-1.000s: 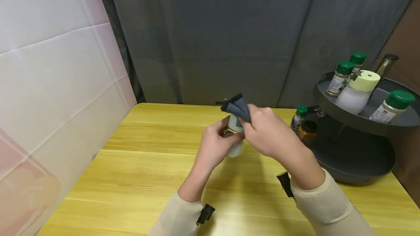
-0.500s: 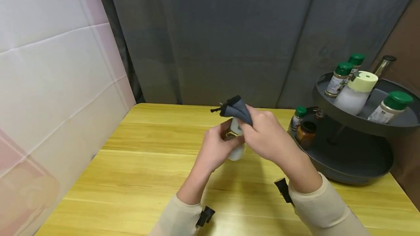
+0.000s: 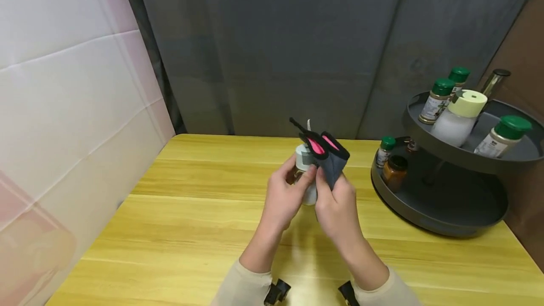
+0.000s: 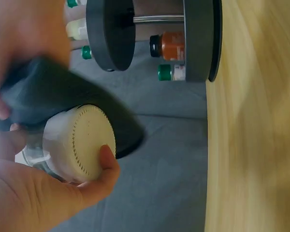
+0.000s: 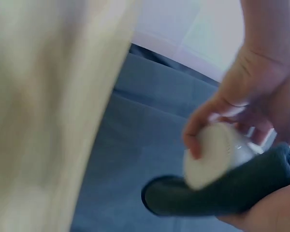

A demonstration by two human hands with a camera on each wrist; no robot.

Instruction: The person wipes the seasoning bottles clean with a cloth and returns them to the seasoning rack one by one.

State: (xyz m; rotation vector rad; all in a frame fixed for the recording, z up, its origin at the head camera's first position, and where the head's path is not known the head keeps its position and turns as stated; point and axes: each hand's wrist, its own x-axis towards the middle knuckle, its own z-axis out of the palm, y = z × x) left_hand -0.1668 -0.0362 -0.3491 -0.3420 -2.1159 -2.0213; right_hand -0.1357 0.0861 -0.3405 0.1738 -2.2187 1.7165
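Note:
A small clear seasoning jar [image 3: 311, 196] with a pale cap and white contents is held above the table in my left hand [image 3: 282, 195]. Its round base [image 4: 91, 142] shows in the left wrist view, with the left fingertips on its edge. My right hand [image 3: 338, 207] pinches a folded grey-blue cloth [image 3: 333, 170] with black edging and pink patches, close beside the jar. In the right wrist view the cloth [image 5: 227, 193] lies along the jar's side; it is blurred, and whether it touches cannot be told. The cloth covers part of the jar.
On the right stands a dark two-tier round rack [image 3: 454, 221]. Several green-capped jars [image 3: 497, 140] and a white bottle with a pale yellow cap [image 3: 456, 119] fill its upper tier. An orange-brown jar [image 3: 394, 174] sits below. A grey curtain [image 3: 272, 51] hangs behind the wooden table [image 3: 170, 235].
My right hand has come down from the jar's cap to its right side, turning the cloth so its pink patches show. My left hand keeps holding the jar, nearly in place.

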